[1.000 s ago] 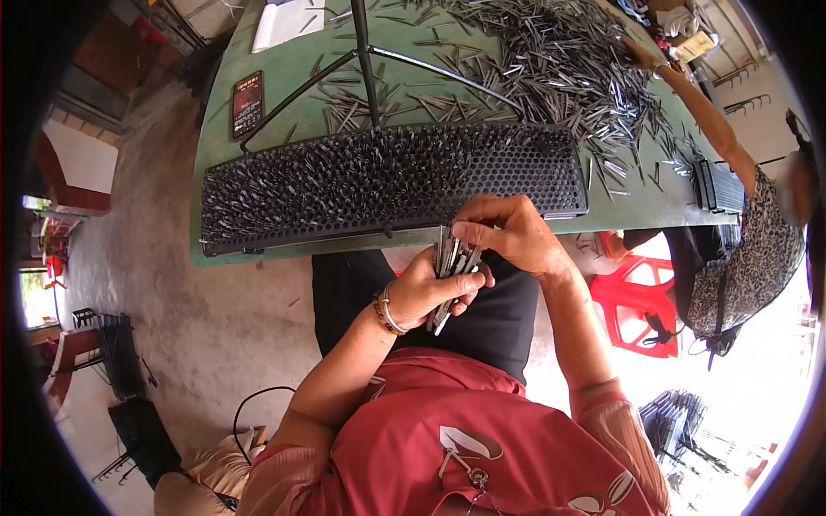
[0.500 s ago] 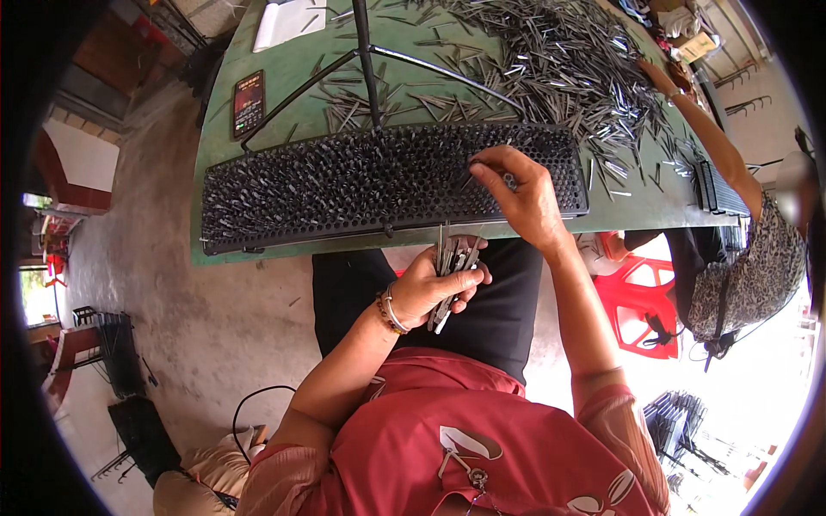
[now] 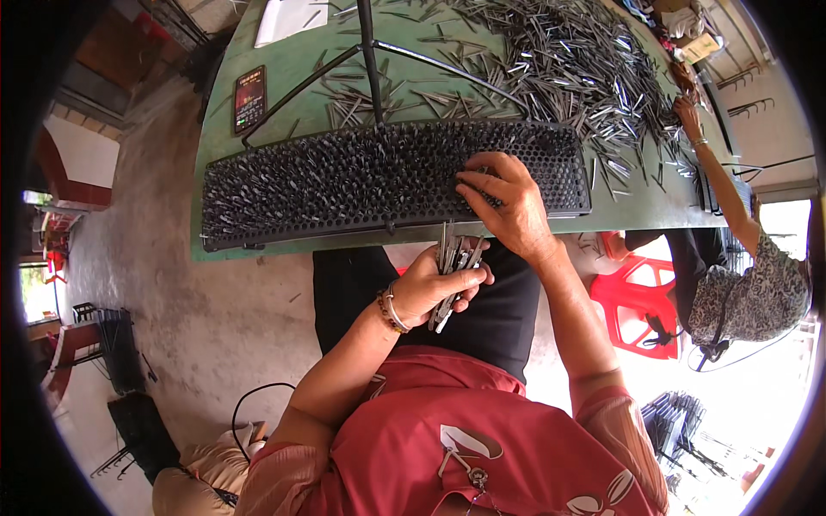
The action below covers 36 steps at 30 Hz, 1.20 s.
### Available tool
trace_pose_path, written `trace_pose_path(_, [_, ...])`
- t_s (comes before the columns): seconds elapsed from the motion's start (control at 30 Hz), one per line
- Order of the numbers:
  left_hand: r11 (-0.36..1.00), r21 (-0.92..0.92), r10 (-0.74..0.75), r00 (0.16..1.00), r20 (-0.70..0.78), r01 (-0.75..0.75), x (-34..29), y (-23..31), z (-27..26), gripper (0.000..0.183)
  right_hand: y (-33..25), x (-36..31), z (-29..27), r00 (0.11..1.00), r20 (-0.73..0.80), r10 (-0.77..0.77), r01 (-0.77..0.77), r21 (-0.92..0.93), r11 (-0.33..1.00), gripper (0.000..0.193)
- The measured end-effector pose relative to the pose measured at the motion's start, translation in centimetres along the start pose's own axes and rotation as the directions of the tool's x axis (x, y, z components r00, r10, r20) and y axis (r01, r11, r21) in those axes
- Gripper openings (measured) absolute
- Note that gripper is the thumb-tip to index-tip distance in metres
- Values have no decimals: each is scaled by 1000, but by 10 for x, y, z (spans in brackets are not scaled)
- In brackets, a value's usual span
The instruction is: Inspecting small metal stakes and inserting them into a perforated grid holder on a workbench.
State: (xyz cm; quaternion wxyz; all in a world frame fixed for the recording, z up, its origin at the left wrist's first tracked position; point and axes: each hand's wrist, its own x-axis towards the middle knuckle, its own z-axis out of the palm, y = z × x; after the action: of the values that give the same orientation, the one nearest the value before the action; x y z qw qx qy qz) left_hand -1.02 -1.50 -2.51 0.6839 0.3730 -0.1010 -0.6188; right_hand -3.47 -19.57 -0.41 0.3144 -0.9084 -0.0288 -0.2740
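Observation:
A bundle of thin grey metal strips (image 3: 448, 258) is clasped in my left hand (image 3: 422, 288), thumb across it, just off the table's near edge. Before me lies a long black rack (image 3: 564, 193) full of round holes. Strips stand upright in its holes over the left and middle parts, while many holes at the right show bare. My right hand (image 3: 512, 206) is over the right-of-centre part of the rack, fingers curled down at the holes. Its fingertips are close together, and whatever they pinch is hidden against the dark strips.
Loose strips (image 3: 568, 69) are heaped across the far right of the green table (image 3: 301, 82). Black bars (image 3: 368, 73) rise behind the rack. A phone (image 3: 249, 101) and white paper (image 3: 288, 23) lie far left. At right, a co-worker's hand (image 3: 688, 119) reaches by the heap; a red stool (image 3: 632, 297) stands below.
My right hand has shifted a little left and lowered its fingers to the rack. My left hand stays put. The co-worker's hand has moved right and nearer along the heap's edge.

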Motion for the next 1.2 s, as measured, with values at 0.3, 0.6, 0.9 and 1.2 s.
trace_pose_path(0.3, [999,41,11,1000,-14,-11,-2,4,3,39,-15,6,-19,967,220,133,-200,320,926,21])
trace_pose_path(0.6, [996,88,-1,994,110,-9,-1,4,2,41,-24,-1,-24,753,561,344,-647,538,541,18])
trace_pose_path(0.9, [1000,-5,-15,1000,23,15,3,-5,-4,42,-11,12,-12,983,46,176,-182,245,952,11])
trace_pose_path(1.2, [996,-13,-86,996,-5,86,-2,0,-1,37,-11,9,5,989,8,148,-145,235,961,10])
